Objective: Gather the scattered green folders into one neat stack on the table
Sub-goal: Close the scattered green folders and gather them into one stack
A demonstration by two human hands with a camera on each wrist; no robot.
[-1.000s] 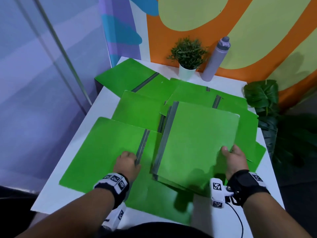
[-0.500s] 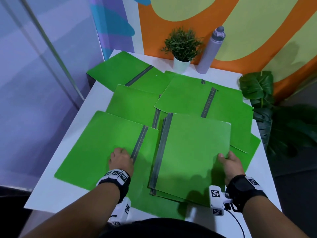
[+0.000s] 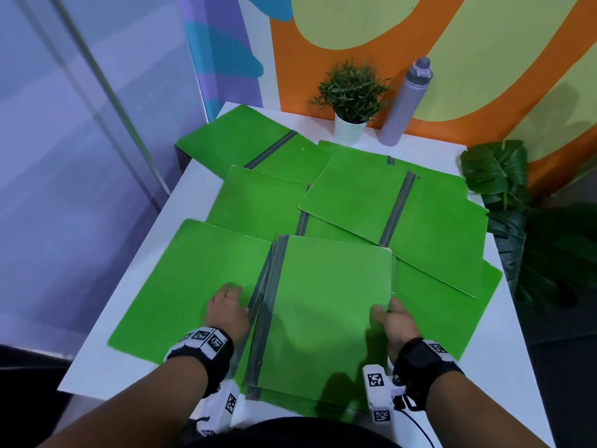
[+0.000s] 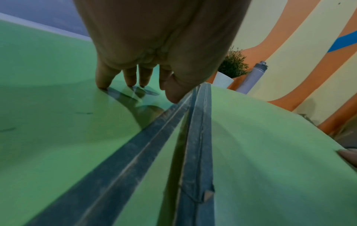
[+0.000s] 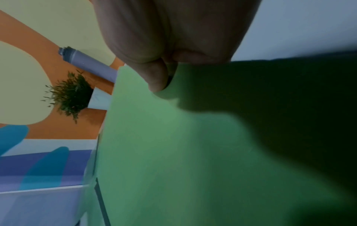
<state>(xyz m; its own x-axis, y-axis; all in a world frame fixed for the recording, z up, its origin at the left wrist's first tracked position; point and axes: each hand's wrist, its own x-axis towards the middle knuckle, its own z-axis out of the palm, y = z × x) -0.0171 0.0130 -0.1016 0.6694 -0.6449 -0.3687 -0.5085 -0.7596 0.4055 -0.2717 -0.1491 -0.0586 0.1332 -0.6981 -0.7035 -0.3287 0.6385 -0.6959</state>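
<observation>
A stack of closed green folders (image 3: 326,312) with grey spines lies at the near middle of the white table (image 3: 181,202). My right hand (image 3: 392,321) pinches the stack's right edge, thumb (image 5: 156,79) on top of the top folder (image 5: 173,152). My left hand (image 3: 227,310) rests on an open green folder (image 3: 193,286) lying flat at the near left. Its fingertips (image 4: 131,82) touch the cover and the thumb sits against the stack's spine (image 4: 199,137). Other open folders lie spread at the back left (image 3: 239,140), the middle (image 3: 258,202) and the right (image 3: 420,221).
A small potted plant (image 3: 352,95) and a grey bottle (image 3: 407,101) stand at the table's far edge against the painted wall. A large leafy plant (image 3: 504,176) is off the table's right side. A glass partition runs along the left.
The stack has turned straighter and slid toward me and to the left, so its spine now meets my left hand. Both hands keep their places on the folders.
</observation>
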